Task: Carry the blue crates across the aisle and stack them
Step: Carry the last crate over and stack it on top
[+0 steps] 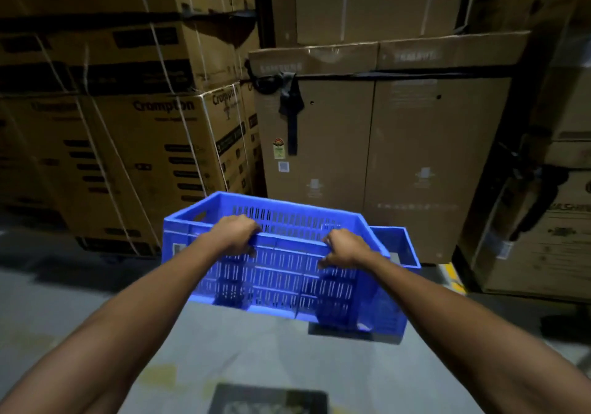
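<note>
Crate (281,273): blue plastic, slotted walls, handle cut-outs, tilted, held off the floor (96,301) before stacked cartons (377,145). Left hand (238,233) and right hand (343,249) each have their grip clamped on its near rim. A second blue crate (399,244) shows just behind.

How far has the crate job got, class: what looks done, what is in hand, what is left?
Done: one blue crate already sits on the floor by the cartons. In hand: the left hand and right hand grip the near rim of a second crate, held off the floor. Left: setting it on the first one.
</note>
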